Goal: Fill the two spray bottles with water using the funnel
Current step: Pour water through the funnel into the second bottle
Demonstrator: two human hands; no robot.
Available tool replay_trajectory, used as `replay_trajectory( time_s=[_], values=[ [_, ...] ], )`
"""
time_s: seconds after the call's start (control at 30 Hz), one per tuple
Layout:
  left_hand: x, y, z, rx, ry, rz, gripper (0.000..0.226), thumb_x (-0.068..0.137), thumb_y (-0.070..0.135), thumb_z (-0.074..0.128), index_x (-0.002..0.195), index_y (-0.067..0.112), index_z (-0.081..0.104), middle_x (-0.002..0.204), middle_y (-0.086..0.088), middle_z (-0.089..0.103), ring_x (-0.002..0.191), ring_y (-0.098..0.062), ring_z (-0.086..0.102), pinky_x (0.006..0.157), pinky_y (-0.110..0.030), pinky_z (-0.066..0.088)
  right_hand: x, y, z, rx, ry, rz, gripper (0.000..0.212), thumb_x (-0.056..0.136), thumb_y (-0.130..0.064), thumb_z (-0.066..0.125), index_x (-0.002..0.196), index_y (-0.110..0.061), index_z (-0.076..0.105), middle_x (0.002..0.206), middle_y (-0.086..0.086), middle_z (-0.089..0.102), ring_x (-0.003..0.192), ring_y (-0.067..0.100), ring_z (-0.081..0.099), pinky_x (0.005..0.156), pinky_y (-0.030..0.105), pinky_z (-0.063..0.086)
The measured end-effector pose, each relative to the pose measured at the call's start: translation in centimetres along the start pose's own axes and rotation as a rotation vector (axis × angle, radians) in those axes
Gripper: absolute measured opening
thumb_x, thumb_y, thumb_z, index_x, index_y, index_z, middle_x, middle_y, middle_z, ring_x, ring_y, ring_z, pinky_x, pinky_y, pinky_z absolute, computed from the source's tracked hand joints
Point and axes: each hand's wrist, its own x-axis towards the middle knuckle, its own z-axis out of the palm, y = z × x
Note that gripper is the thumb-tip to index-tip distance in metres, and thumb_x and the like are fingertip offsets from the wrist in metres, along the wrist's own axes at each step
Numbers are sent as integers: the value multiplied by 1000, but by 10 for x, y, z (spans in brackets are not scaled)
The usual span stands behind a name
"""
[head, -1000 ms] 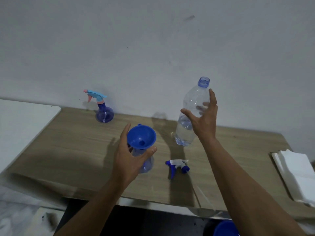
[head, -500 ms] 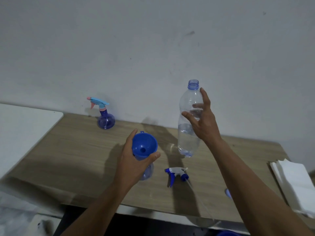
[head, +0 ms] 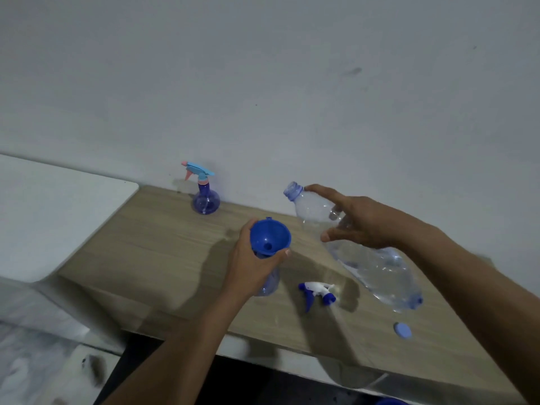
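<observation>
- Currently the left hand (head: 248, 267) wraps its fingers (head: 246, 232) round the neck of the small clear round-bellied plastic spray bottle (head: 268, 285), just under the blue plastic funnel (head: 270, 236) seated in its mouth. Judged purpose: to steady both against tipping during the pour.
- Spray bottle stands upright on the light wood-grain worktop (head: 163, 247), near the front middle. The funnel bowl faces up, spout down into the neck.
- Right hand (head: 368, 226) grips the large clear plastic water bottle (head: 377, 264) across its upper body, held in the air, uncapped.
- Water bottle's long axis runs on a slant: mouth toward the upper left, near the funnel, and base toward the lower right (mouth not over the bowl; no water seen leaving).
- Detached white-and-blue trigger head (head: 317, 292) lies just right of the spray bottle, presumably set aside to free the neck.
- Round blue cap (head: 402, 330) lies near the front edge.
- Second purple-blue spray bottle (head: 204, 200) stands upright by the wall with its trigger head on; fill level cannot be told.
</observation>
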Motion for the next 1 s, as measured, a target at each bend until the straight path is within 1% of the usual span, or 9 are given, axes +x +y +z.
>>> replay_trajectory(
  time_s=[0.07, 0.17, 0.3, 0.43, 0.57, 0.7, 0.77, 0.87, 1.0],
  values=[
    [3, -2, -2, 3, -7, 6, 73, 66, 33, 92, 125, 39, 50, 115, 20, 63, 104, 1, 62, 84, -23, 53, 0, 0, 6, -65, -67, 20, 96, 84, -49, 75, 135, -78, -1, 115, 5, 61, 87, 12, 63, 90, 35, 50],
    [4, -1, -4, 5, -17, 5, 71, 66, 33, 92, 123, 41, 50, 115, 18, 65, 103, 0, 63, 83, -23, 53, 1, -1, 11, -143, -130, 40, 95, 86, -48, 74, 142, -72, 1, 117, 5, 61, 84, 10, 59, 88, 34, 49],
    [3, 0, -5, 4, -29, 17, 71, 66, 36, 91, 123, 43, 50, 116, 22, 63, 105, 1, 62, 87, -28, 56, 4, -2, 12, -217, -165, 77, 95, 86, -48, 73, 144, -70, 1, 119, 4, 61, 89, 15, 58, 88, 38, 51],
    [1, 3, -7, -3, -42, 14, 68, 67, 34, 91, 117, 52, 48, 112, 30, 61, 104, 7, 60, 87, -24, 55, 4, -5, 10, -282, -199, 101, 94, 87, -48, 73, 144, -70, 0, 118, 4, 58, 93, 18, 60, 86, 38, 52],
    [1, 5, -8, -10, -55, 16, 69, 68, 33, 90, 118, 52, 47, 115, 27, 60, 108, 2, 59, 86, -22, 54, 7, -7, 9, -304, -214, 137, 96, 87, -47, 73, 141, -72, -2, 116, 4, 59, 92, 17, 61, 89, 41, 54],
    [0, 6, -9, -16, -65, 21, 69, 68, 31, 91, 119, 49, 47, 115, 26, 61, 109, -1, 60, 86, -21, 54, 6, -9, 9, -307, -241, 162, 98, 87, -43, 75, 141, -72, 0, 110, 3, 61, 92, 18, 63, 87, 41, 55],
    [0, 6, -9, -22, -71, 17, 71, 68, 31, 91, 123, 44, 48, 115, 25, 61, 109, -2, 60, 84, -19, 53, 5, -11, 6, -305, -252, 165, 97, 87, -41, 76, 143, -70, 2, 96, -3, 59, 82, 12, 61, 77, 35, 53],
    [0, 6, -9, -28, -72, 16, 74, 67, 33, 91, 127, 40, 50, 117, 23, 62, 109, -1, 61, 83, -17, 53, 3, -15, 2, -332, -266, 155, 97, 88, -37, 75, 148, -64, 4, 77, -11, 46, 68, 4, 47, 63, 28, 40],
    [0, 5, -9, -34, -79, 11, 76, 67, 32, 91, 130, 39, 49, 118, 20, 62, 108, -2, 62, 83, -17, 53, 2, -17, 0, -340, -277, 155, 97, 88, -36, 75, 150, -62, 5, 77, -15, 43, 69, 1, 45, 70, 31, 40]
  ],
)
